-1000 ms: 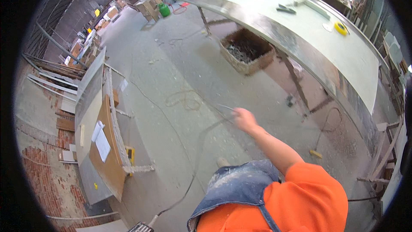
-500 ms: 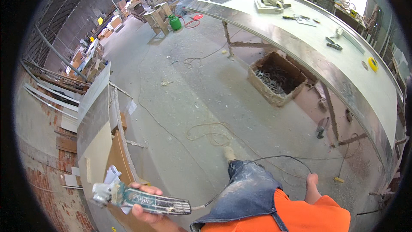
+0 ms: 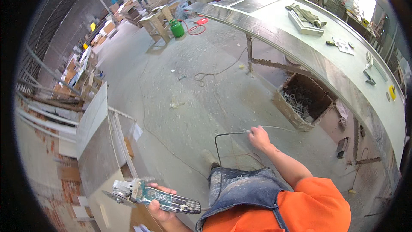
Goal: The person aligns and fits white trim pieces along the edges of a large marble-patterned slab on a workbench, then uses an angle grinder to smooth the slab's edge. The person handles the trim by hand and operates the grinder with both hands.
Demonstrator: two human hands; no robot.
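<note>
My left hand (image 3: pixel 161 205) is wrapped round the body of an angle grinder (image 3: pixel 169 200), green and black with a silver head. Its cutting disc (image 3: pixel 115 197) points to the left, beside a board-topped table. From the grinder's rear a black power cord (image 3: pixel 218 154) loops up in front of my dusty dark apron (image 3: pixel 246 184). My right hand (image 3: pixel 259 138) is closed on that cord, out ahead of my body above the floor.
At the right stands a long table (image 3: pixel 296 38) with a pale top, bearing hand tools and a cloth. Under it sits a box of scraps (image 3: pixel 302 103). A board-topped table (image 3: pixel 98 141) is close on the left. Cords trail over the floor; a green gas cylinder (image 3: pixel 176 29) stands farther off.
My right hand has swung forward and left, lifting the cord into a loop. The grinder has shifted slightly right, and its disc shows more plainly. The view has turned a little.
</note>
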